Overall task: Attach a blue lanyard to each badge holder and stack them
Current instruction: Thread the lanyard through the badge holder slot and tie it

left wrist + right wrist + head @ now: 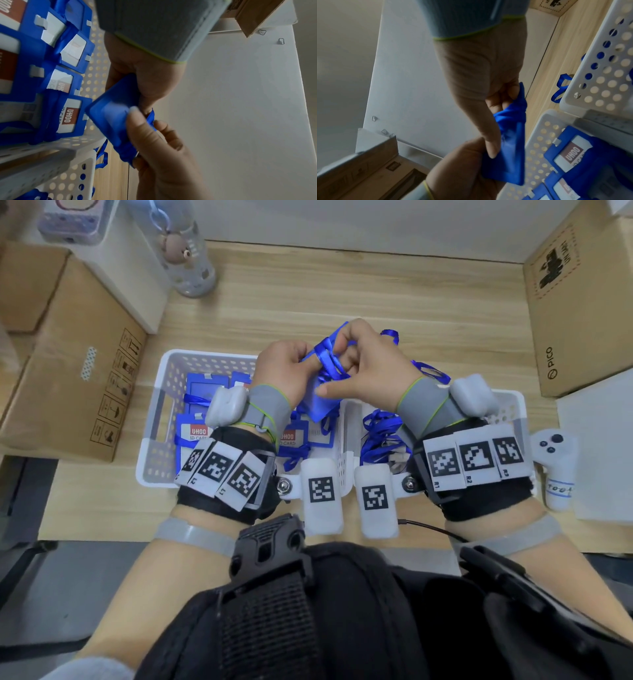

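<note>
While both hands work together above the gap between two white perforated baskets, the left hand (286, 368) has its fingers curled round the upper part of a blue badge holder (317, 404), which hangs tilted below the palms with its lower corner over the left basket (156, 419). In the left wrist view the same badge holder (112, 115) is seen from its back, blurred, with the palm of the left hand (145, 81) closed over its upper end. The right hand (368, 368) pinches the folded loops of a blue lanyard (327, 359) between curled fingers at the top of the holder, and its thumb (334, 389) lies straight along the holder's face. The right wrist view shows the lanyard (513, 109) bunched under the fingers of the right hand (481, 75), touching the top edge of the badge holder (508, 162).

Inside the left basket lie several finished badge holders (197, 419) with blue straps and "UHOO ID CARD" inserts, overlapping one another. The right basket (507, 402) holds a tangle of loose lanyards (382, 436), and some strap loops spill over its far rim onto the wooden table (342, 289). Cardboard boxes (78, 378) stand at both sides of the table, a clear bottle (181, 251) stands at the far left, and a white controller (556, 463) lies just beside the right basket.
</note>
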The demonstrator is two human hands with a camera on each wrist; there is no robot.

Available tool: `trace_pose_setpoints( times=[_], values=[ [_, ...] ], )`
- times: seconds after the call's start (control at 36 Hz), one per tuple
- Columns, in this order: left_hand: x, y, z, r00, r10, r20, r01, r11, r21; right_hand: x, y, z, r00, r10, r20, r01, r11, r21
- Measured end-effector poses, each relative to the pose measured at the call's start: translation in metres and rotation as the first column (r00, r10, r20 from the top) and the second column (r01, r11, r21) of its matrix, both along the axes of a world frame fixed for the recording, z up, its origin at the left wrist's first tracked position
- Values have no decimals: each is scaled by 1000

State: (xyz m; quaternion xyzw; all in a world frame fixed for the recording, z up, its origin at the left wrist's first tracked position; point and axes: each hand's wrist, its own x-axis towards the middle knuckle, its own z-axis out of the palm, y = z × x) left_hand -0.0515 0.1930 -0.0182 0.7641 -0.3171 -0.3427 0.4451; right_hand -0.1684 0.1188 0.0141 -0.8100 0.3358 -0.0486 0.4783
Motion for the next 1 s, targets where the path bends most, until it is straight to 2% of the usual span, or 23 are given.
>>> trace_pose_setpoints(
  times=[0.11, 0.22, 0.42, 0.53, 0.58, 0.69, 0.78, 0.81, 0.86, 0.92, 1.0],
  values=[
    [0, 0, -1, 998, -24, -56, 23, 1000, -18, -2, 2, -1, 995, 72, -72, -80, 991, -112],
    [0, 1, -6, 997, -36, -73, 34, 999, -29, -2, 1, -4, 992, 100, -77, -113, 977, -182],
    [6, -1, -13, 998, -10, -66, 9, 1000, -17, -1, 2, -11, 994, 95, -51, -103, 979, -176],
    [9, -1, -16, 993, 17, -113, -20, 1000, -18, 0, -1, -12, 994, 99, -43, -104, 984, -148],
    [12, -1, -18, 987, 52, -150, -54, 998, -11, 1, -2, -12, 996, 87, 8, -85, 989, -122],
    [18, -5, -16, 962, 135, -237, -136, 991, 12, 5, 2, -11, 978, -13, 210, 30, 996, -79],
    [23, -4, -14, 928, 212, -305, -206, 977, 54, 4, -1, -12, 964, -90, 252, 122, 986, -114],
    [26, -5, -14, 919, 230, -322, -220, 973, 67, 5, -4, -12, 963, -102, 250, 128, 988, -89],
    [28, -6, -15, 899, 254, -358, -239, 967, 85, 6, -8, -12, 955, -126, 267, 109, 991, 79],
    [28, -9, -13, 872, 275, -405, -258, 961, 98, 8, -11, -13, 930, -175, 324, 78, 953, 293],
    [26, -12, -11, 834, 281, -475, -261, 959, 110, 12, -16, -16, 894, -262, 364, 78, 889, 450]
  ],
)
